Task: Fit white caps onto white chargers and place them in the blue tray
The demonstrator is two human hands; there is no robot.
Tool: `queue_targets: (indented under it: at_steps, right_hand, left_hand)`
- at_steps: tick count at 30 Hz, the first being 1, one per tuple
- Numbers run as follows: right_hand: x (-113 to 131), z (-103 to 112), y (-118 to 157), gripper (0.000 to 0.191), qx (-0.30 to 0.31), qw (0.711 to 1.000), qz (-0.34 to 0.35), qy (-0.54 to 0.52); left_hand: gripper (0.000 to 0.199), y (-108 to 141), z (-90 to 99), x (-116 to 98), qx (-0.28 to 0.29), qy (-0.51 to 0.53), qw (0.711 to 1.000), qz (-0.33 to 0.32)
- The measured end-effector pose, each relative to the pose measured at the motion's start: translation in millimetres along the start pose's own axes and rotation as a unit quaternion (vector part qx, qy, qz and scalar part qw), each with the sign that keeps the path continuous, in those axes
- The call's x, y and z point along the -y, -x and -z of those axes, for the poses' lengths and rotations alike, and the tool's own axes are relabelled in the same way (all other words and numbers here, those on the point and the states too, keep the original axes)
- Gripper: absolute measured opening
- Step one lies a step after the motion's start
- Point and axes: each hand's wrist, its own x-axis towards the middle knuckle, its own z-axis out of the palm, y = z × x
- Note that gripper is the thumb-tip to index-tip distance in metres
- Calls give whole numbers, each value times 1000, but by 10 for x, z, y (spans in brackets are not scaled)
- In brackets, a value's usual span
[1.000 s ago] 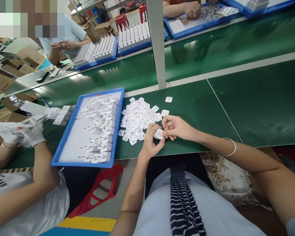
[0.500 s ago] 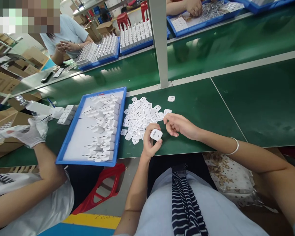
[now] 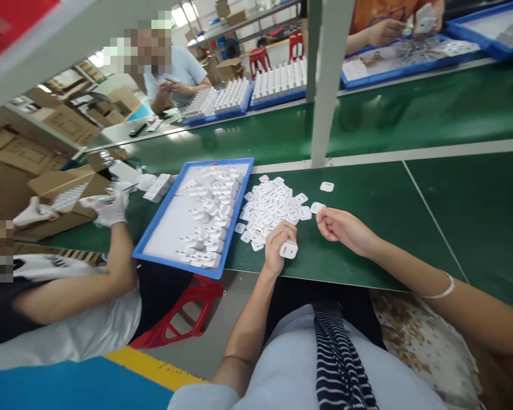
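My left hand [image 3: 277,246] is closed around a white charger body [image 3: 289,250], whose flat face with a small slot points outward. To its right, the fingertips of my right hand [image 3: 340,228] pinch the edge of a white square cover [image 3: 317,208] at the table surface. A heap of similar white covers [image 3: 267,208] lies just beyond my left hand. One separate cover [image 3: 327,186] rests farther back on the green table. Left of the heap, white chargers with prongs [image 3: 214,213] sit in a blue-rimmed tray [image 3: 236,228].
A grey post [image 3: 325,114] rises behind the heap. At the left, a co-worker's gloved hands [image 3: 111,210] are beside a cardboard box [image 3: 74,191]. Across the bench are more trays [image 3: 239,108] and two people. A red stool [image 3: 192,310] stands below the table edge.
The view has shifted, so the scene sits farther right. My left hand has turned the charger body. My right fingertips have come onto a cover. The co-worker's gloved hand has moved toward the box.
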Motion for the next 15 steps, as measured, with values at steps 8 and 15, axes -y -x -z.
queue_targets:
  at_steps: [8,15]
  right_hand:
    - [-13,92,21,28,-20,999,-27,24]
    - [-21,128,38,25,-24,997,-59,32]
  left_hand:
    - [52,154,64,-114,0,-16,998,57]
    - [45,303,382,-461,-122,-35,989,71]
